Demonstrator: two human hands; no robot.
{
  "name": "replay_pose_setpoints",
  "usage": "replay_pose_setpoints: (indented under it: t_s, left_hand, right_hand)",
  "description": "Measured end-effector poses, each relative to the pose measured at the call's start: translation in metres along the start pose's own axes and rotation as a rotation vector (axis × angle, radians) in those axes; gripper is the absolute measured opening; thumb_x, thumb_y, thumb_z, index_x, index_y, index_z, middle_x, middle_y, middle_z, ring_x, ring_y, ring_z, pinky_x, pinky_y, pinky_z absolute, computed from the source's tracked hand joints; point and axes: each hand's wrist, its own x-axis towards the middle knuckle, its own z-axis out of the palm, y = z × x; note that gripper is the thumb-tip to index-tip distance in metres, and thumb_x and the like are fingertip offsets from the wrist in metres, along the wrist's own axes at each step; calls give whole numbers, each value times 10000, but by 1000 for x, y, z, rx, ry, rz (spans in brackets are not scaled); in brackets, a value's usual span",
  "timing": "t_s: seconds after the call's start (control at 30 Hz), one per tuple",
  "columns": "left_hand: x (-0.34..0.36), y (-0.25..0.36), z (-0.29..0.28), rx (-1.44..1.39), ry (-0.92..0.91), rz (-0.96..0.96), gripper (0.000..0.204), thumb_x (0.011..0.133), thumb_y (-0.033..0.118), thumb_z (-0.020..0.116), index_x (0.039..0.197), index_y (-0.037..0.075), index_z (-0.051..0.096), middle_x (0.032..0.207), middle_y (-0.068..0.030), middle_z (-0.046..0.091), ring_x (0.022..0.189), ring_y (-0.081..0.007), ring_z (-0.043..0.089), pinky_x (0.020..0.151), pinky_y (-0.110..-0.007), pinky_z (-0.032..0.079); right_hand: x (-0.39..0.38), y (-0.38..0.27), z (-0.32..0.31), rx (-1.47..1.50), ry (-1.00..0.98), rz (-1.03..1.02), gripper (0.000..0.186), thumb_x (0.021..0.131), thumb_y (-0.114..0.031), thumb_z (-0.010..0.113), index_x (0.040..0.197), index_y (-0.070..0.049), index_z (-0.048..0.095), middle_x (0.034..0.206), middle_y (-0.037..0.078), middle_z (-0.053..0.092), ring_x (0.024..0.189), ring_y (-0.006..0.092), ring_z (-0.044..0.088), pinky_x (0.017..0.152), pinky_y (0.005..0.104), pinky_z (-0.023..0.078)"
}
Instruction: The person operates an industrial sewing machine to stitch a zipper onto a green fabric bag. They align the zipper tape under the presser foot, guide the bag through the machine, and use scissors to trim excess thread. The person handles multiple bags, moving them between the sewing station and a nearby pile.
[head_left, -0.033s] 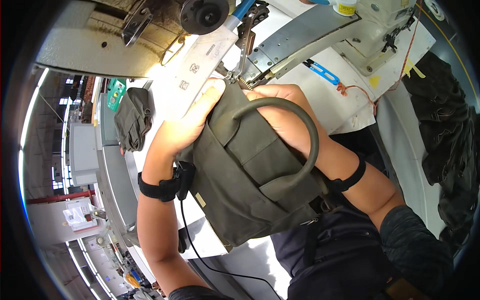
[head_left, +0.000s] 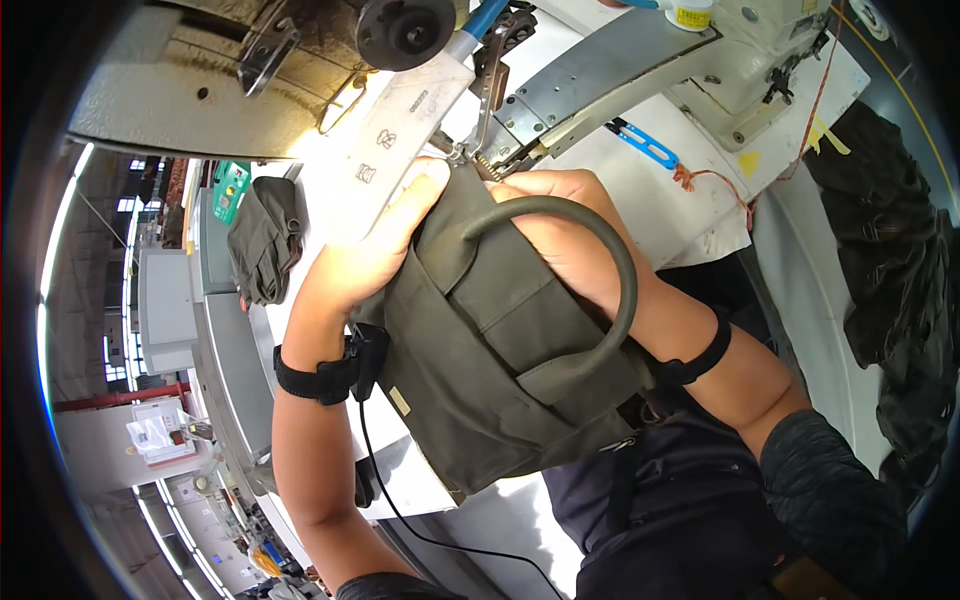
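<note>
A dark olive handbag (head_left: pixel 500 320) with a looped handle (head_left: pixel 628 270) lies tilted between my forearms, its top end up at the sewing machine's stitching point. Along the bag's left edge, my left hand (head_left: pixel 385 230) grips it with the thumb pressed flat on top; the other fingers are hidden by the bag. My right hand (head_left: pixel 570 225) closes on the bag's opposite edge, reaching in past the handle, fingertips partly hidden near the presser foot (head_left: pixel 484 165). Over the left hand hangs the machine's pale head (head_left: pixel 405 130). Its needle tip cannot be made out.
A steel machine bed (head_left: pixel 590 80) runs to the upper right. Blue thread snips (head_left: pixel 650 147) on an orange cord lie beside it. Another olive bag piece (head_left: pixel 265 240) sits at left, and dark bags (head_left: pixel 880 230) are heaped at right. A black cable (head_left: pixel 430 543) trails from my left wrist strap.
</note>
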Motion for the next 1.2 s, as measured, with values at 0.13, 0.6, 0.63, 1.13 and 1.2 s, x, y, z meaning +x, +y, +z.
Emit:
replay_pose_setpoints:
  t_s: [0.13, 0.6, 0.63, 1.13, 1.2]
  left_hand:
    - [7, 1, -10, -29, -106, -26, 323, 1113, 306, 559, 1156, 17, 698, 1037, 14, 687, 956, -59, 586, 890, -249, 488]
    - [-1, 20, 0, -333, -116, -167, 317, 1040, 240, 688, 1253, 5, 686, 1135, -27, 731, 985, -64, 649, 896, -247, 527]
    - [-2, 22, 0, -353, -124, -177, 320, 1036, 231, 694, 1259, 2, 683, 1146, -30, 733, 992, -67, 653, 903, -249, 530]
    - [0, 27, 0, -412, -139, -206, 327, 1008, 161, 726, 1286, 2, 665, 1167, -35, 736, 996, -79, 672, 919, -256, 544]
    - [3, 22, 0, -397, -129, -196, 321, 1007, 164, 730, 1280, 6, 667, 1161, -30, 735, 988, -75, 671, 910, -252, 546]
  right_hand:
    - [-1, 6, 7, -28, 70, -64, 173, 993, -90, 681, 901, 56, 704, 729, -34, 642, 729, 11, 518, 632, 247, 465]
    - [-2, 26, -14, -254, 19, -128, 150, 1045, -75, 608, 1025, 59, 673, 881, -7, 674, 806, 34, 573, 696, 228, 481]
    - [-3, 25, -16, -237, -8, -82, 153, 1047, -74, 608, 1067, 57, 685, 903, -9, 680, 823, 29, 578, 703, 219, 483]
    - [-8, 18, -8, -47, 53, -68, 195, 1055, -62, 579, 1132, 55, 715, 927, 20, 716, 872, 42, 590, 784, 243, 513]
    - [-10, 22, -7, 2, 73, -81, 215, 1067, -70, 583, 1181, 63, 707, 995, 35, 735, 917, 52, 618, 822, 245, 527]
